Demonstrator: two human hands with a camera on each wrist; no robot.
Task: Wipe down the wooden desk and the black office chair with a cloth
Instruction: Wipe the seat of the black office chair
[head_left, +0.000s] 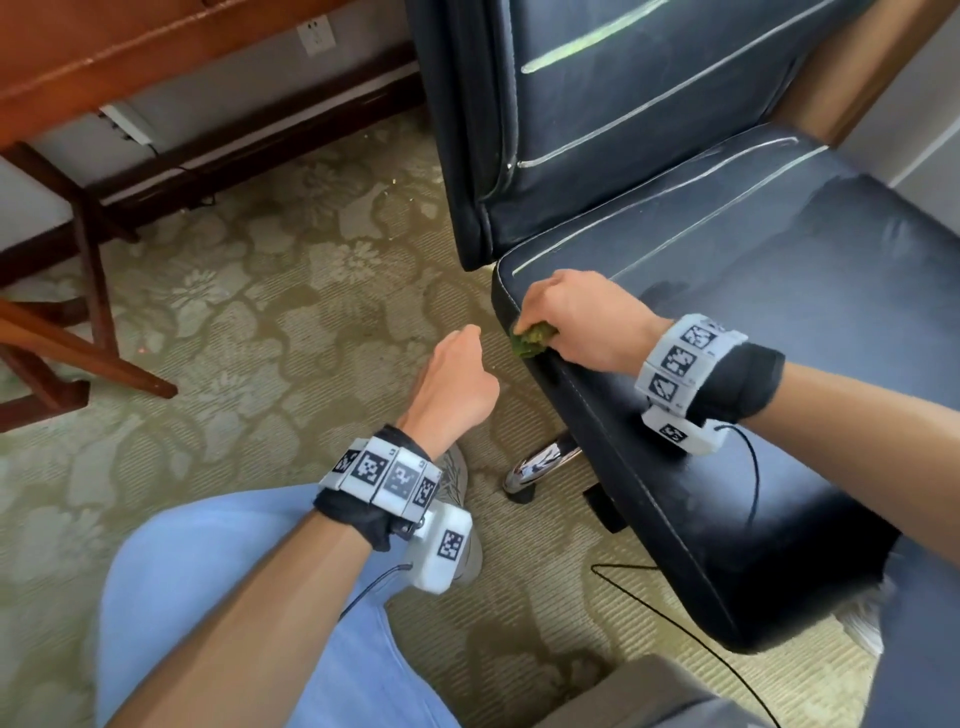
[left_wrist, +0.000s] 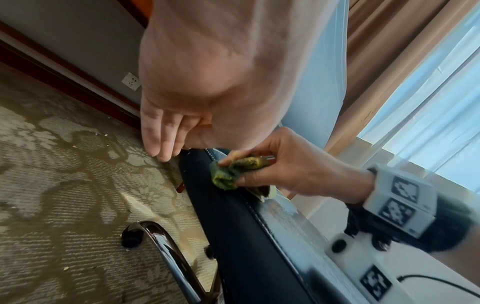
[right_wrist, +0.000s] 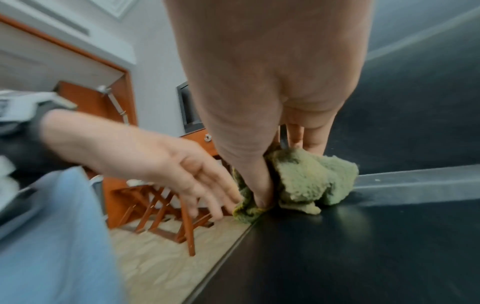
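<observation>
The black office chair (head_left: 727, 291) fills the right of the head view, its seat (right_wrist: 350, 246) facing me. My right hand (head_left: 576, 322) grips a bunched green cloth (head_left: 530, 338) (left_wrist: 233, 170) (right_wrist: 309, 181) against the seat's left front corner edge. My left hand (head_left: 457, 374) hovers just left of that corner, fingers loose and straight (left_wrist: 161, 131), holding nothing. In the right wrist view the left hand (right_wrist: 187, 179) reaches close to the cloth; whether it touches is unclear. The wooden desk (head_left: 130, 47) stands at the upper left.
Patterned green carpet (head_left: 260, 312) covers the floor. The chair's chrome base leg (head_left: 540, 462) and a caster show under the seat. A folding wooden stand (head_left: 67, 332) sits at the left. My knee in blue trousers (head_left: 234, 597) is below. A wall socket (head_left: 314, 34) and curtains (left_wrist: 389, 61) are behind.
</observation>
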